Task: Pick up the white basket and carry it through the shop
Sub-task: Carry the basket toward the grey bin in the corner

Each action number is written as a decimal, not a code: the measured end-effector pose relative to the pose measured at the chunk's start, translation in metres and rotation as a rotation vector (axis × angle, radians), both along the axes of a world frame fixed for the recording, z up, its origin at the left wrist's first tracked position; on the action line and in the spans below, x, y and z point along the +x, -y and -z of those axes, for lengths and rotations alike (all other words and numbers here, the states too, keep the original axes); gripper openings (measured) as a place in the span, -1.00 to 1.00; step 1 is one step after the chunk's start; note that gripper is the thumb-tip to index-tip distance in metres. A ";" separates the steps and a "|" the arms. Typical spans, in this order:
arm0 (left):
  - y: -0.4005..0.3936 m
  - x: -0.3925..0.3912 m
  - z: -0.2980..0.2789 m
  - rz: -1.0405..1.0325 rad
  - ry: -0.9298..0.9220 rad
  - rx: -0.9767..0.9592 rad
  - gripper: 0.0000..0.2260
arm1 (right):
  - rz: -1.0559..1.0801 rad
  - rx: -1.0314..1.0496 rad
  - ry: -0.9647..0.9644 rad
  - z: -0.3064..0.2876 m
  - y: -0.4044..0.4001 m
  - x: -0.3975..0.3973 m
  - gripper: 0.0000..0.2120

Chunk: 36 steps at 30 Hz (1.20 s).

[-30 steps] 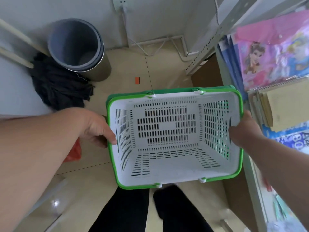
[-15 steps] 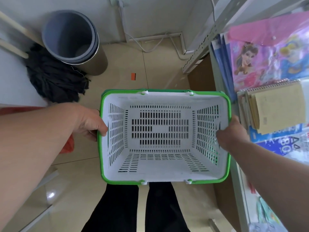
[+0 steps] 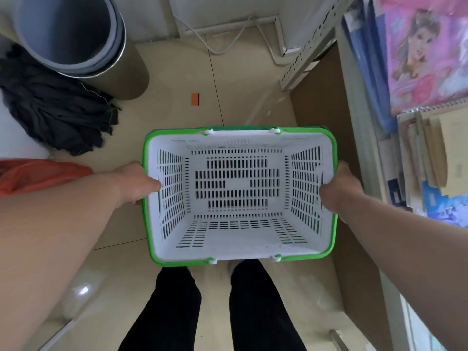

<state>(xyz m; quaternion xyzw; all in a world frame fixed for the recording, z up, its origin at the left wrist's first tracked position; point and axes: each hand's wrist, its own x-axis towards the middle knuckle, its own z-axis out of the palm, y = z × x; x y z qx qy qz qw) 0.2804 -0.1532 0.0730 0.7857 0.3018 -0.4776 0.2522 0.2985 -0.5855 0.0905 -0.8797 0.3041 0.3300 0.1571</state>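
The floor (image 3: 177,117) lay tiled and bare beneath, with a shelf (image 3: 359,138) of stationery close on the right. The white basket (image 3: 239,196) hung level and empty above the person's legs, clear of the floor. The left hand (image 3: 138,183) and right hand (image 3: 338,188) each gripped a short end wall, probably to balance it for carrying.
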 end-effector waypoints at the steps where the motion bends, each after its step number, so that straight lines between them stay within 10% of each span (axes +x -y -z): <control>1: -0.001 0.000 0.008 -0.007 0.015 0.026 -0.77 | -0.009 -0.001 -0.001 0.009 -0.002 0.002 -0.70; 6: -0.002 0.000 0.034 -0.036 0.045 0.128 -0.36 | -0.023 -0.007 -0.034 0.046 -0.010 0.009 -0.68; 12: 0.013 0.004 0.044 0.044 -0.010 0.064 -0.85 | -0.124 -0.068 -0.075 0.062 -0.005 0.013 -0.66; 23: -0.002 0.015 0.075 -0.430 -0.204 -0.126 -0.67 | 0.296 0.122 0.009 0.095 -0.001 0.017 -0.79; 36: -0.021 0.025 0.033 -0.377 -0.206 -0.189 -0.78 | 0.317 0.204 -0.033 0.067 -0.014 0.034 -0.91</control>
